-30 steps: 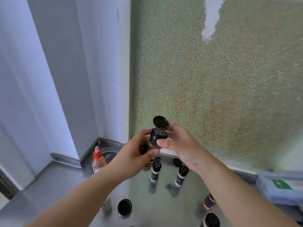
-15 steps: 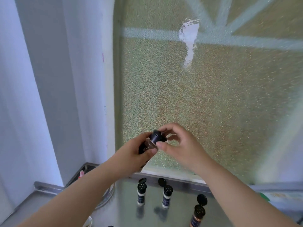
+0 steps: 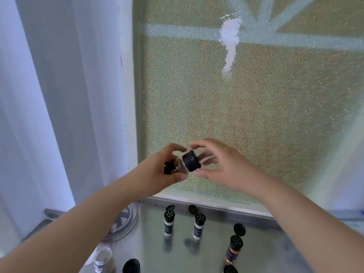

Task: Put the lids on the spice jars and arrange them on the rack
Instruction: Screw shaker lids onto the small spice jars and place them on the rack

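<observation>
My left hand [image 3: 163, 170] grips a small glass spice jar [image 3: 178, 166], tilted with its top toward the right, raised in front of the frosted window. Its black flip lid [image 3: 190, 161] is down on the jar. My right hand [image 3: 220, 164] curls around the lid, thumb beneath and fingertips just above it. Below on the steel counter stand three spice jars with flip lids up: two with white contents [image 3: 169, 220] [image 3: 199, 225] and one with orange contents [image 3: 234, 249]. No rack is in view.
A frosted glass window [image 3: 236, 115] fills the background above a metal sill [image 3: 216, 209]. A round metal drain cover [image 3: 124, 223] lies at the counter's left. An open glass jar [image 3: 102, 259] and a black-capped jar [image 3: 131, 266] sit at the bottom edge.
The jar's flip lid, standing open one second ago, is now down. Both hands rose with the jar and tilted it sideways; the camera view lifted toward the window.
</observation>
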Demonstrator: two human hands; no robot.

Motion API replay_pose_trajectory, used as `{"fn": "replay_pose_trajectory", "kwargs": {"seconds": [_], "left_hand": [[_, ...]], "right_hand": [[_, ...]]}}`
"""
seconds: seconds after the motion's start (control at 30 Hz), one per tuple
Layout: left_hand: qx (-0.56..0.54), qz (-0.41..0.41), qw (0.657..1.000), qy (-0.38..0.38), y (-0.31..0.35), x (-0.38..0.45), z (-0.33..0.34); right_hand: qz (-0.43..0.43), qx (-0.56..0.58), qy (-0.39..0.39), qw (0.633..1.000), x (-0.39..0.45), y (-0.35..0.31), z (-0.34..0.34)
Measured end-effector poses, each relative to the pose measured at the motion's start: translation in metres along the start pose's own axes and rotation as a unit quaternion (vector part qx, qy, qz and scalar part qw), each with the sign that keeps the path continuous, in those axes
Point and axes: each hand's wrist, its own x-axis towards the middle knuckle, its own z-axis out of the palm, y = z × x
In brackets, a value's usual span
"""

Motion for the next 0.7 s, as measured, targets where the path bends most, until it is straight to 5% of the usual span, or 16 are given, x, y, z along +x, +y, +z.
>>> {"fn": "replay_pose_trajectory", "kwargs": {"seconds": [0.2,0.4,0.57,0.7], "left_hand": [[0.077,-0.048,0.991,0.1,0.003,0.0,-0.007],[0.121,-0.025,0.987,0.098,0.008,-0.012,-0.001],[0.122,-0.055,0.985,0.113,-0.001,-0.019,-0.006],[0.11,-0.049,0.987,0.106,-0.003,-0.025,-0.006]], "right_hand": [[0.019,-0.047,-0.041,0.998,0.011,-0.005,-0.001],[0.15,0.09,-0.117,0.978,0.009,-0.001,0.01],[0.032,0.051,-0.121,0.991,0.005,-0.005,-0.002],[0.058,0.063,-0.079,0.993,0.005,-0.006,0.017]]}}
